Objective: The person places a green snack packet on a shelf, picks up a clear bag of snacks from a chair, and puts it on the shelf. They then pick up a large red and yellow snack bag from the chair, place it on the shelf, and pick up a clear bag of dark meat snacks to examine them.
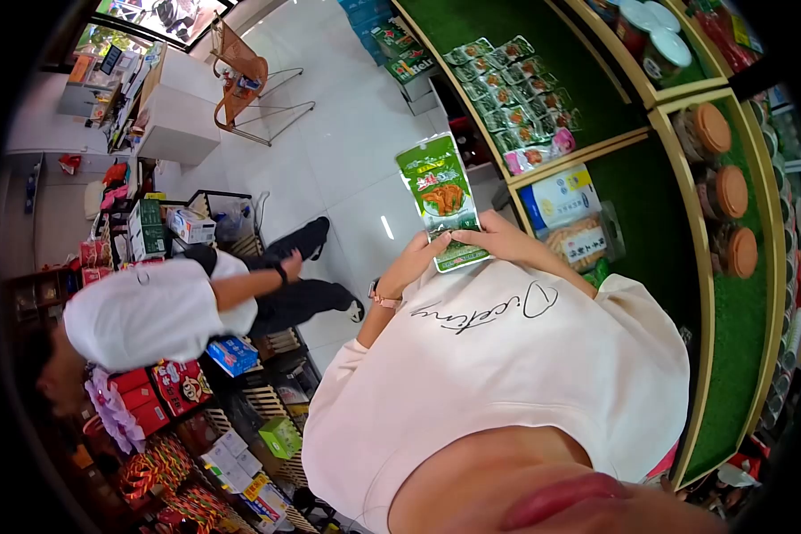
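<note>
Both hands grip a green snack packet [443,196] with a picture of reddish-brown food on its front. My left hand [411,262], with a watch at the wrist, has its fingers closed on the packet's lower left edge. On the lower right edge, my right hand [498,237] is closed, its thumb beside the left one on the front. The packet stands out in front of my chest. Just beyond it, rows of similar small green packets [507,93] lie on a shelf lined with green turf [552,27].
Nearest my right arm lies a blue, white and yellow bag [565,200] above a clear food pack [577,242]. Jars with orange lids [728,191] line the right shelf. On the left, a person in a white shirt [147,311] is beside crowded goods racks. A brown chair [240,76] stands farther back.
</note>
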The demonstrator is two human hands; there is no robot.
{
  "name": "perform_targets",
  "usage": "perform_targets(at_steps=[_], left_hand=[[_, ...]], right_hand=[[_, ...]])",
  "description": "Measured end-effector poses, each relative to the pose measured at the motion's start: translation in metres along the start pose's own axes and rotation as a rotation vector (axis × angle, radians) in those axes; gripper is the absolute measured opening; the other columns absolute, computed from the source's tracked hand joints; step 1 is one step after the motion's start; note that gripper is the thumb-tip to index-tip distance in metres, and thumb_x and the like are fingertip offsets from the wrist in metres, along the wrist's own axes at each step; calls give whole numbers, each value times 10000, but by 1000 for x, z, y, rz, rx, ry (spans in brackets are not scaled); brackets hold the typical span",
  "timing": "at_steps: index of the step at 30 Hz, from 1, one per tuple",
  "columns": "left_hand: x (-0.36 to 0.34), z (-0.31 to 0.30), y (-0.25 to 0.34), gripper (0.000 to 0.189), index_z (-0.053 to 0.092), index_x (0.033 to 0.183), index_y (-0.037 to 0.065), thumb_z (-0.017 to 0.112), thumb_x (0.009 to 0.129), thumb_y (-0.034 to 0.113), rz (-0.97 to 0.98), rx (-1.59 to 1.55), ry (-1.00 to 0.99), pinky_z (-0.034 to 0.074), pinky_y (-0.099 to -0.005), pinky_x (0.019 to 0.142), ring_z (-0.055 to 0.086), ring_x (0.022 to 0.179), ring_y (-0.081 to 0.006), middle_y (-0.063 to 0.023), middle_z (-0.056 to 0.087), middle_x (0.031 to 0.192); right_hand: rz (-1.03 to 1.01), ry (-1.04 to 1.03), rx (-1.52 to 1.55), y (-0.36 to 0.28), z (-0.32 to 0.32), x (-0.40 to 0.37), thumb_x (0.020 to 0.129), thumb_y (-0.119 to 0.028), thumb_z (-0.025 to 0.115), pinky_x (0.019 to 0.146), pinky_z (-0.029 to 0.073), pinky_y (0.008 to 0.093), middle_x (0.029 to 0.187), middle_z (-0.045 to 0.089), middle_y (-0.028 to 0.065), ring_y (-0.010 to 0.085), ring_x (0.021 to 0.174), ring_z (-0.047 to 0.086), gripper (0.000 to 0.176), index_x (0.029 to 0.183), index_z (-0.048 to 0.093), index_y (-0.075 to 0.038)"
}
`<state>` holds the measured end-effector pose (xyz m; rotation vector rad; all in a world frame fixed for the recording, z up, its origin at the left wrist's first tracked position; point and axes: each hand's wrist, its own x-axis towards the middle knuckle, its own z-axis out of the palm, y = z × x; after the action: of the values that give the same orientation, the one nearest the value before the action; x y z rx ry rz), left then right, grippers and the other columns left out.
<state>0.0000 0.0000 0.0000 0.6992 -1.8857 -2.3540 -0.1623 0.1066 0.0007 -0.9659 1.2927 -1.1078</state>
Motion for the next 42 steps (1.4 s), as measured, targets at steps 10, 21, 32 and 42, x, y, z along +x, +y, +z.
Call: perform_targets(at_steps=[10,21,32,42], left_hand=[[35,-116,48,332,515,1102,-9,575,849,198,-12,47,-18,439,-249,763,528,876,-95,-37,575,994],[106,-205,55,299,547,1065,-5,578,848,199,-114,-97,101,446,-238,737,542,850,-93,-37,591,963],[280,-328,154,237,584,969,-27,589,824,160,68,265,101,440,-221,642,529,726,-61,-16,615,806],[367,-346,149,217,581,951,-35,585,804,125,-18,228,-26,445,-268,656,558,726,-112,-51,623,804]], right_hand=[[167,52,127,-37,17,123,875,-267,523,640,400,221,753,565,-1,62,704,485,297,983,575,6],[-50,21,-469,-34,-23,257,874,-364,464,501,378,374,537,521,168,297,506,515,468,657,579,35],[-169,284,-469,-87,-118,419,882,-331,426,549,401,438,599,536,225,372,593,544,466,659,569,52],[-72,542,-519,-59,-155,445,870,-388,443,548,381,433,593,515,197,360,581,514,502,614,564,26]])
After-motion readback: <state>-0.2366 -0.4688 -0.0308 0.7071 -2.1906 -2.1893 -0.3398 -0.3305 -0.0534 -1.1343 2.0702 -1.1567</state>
